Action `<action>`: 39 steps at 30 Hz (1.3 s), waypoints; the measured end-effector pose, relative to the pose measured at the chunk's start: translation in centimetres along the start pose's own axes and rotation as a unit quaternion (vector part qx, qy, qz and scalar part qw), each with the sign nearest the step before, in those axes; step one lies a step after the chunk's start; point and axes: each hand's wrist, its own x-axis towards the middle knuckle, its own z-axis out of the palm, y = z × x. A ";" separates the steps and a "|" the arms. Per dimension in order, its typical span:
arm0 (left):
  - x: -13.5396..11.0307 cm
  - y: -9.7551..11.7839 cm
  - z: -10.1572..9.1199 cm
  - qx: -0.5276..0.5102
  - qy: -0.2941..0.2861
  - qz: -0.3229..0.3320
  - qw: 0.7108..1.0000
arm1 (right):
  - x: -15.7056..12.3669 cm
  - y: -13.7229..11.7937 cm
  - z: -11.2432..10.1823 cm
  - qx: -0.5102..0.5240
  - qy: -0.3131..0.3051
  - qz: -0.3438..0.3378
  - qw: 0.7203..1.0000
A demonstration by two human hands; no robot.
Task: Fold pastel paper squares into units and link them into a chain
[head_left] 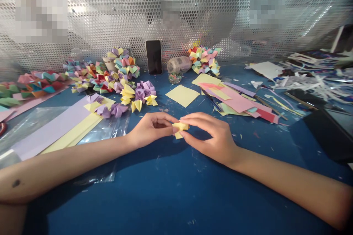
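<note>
The left hand and right hand hide most of the yellow paper.

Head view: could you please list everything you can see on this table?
folded paper piece: one, yellow, pinched between both hands
paper square: one, pale yellow, flat behind the hands
folded paper units: many, purple and yellow, left of centre
folded paper chains: several, multicoloured, back left
paper strips: several, lilac and yellow, left
loose sheets: a pile, pink and yellow, right
phone: one, black, upright at the back
table: one, blue, beneath everything
left hand: one, bare, gripping the piece
right hand: one, bare, gripping the piece
</note>
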 end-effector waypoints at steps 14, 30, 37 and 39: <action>0.0 -0.3 -0.4 -0.020 -0.018 0.007 1.000 | 0.0 0.2 -0.2 -0.041 -0.013 -0.064 0.997; 0.2 -0.1 -0.2 0.002 -0.031 -0.018 0.999 | -0.1 0.0 -0.3 -0.060 -0.026 -0.085 0.994; 0.1 -0.3 -0.2 0.034 -0.020 0.015 0.999 | 0.0 0.1 -0.3 0.060 -0.022 0.075 0.995; 0.0 -0.4 -0.2 0.048 -0.012 0.023 0.999 | 0.0 0.2 -0.3 0.108 -0.031 0.143 0.983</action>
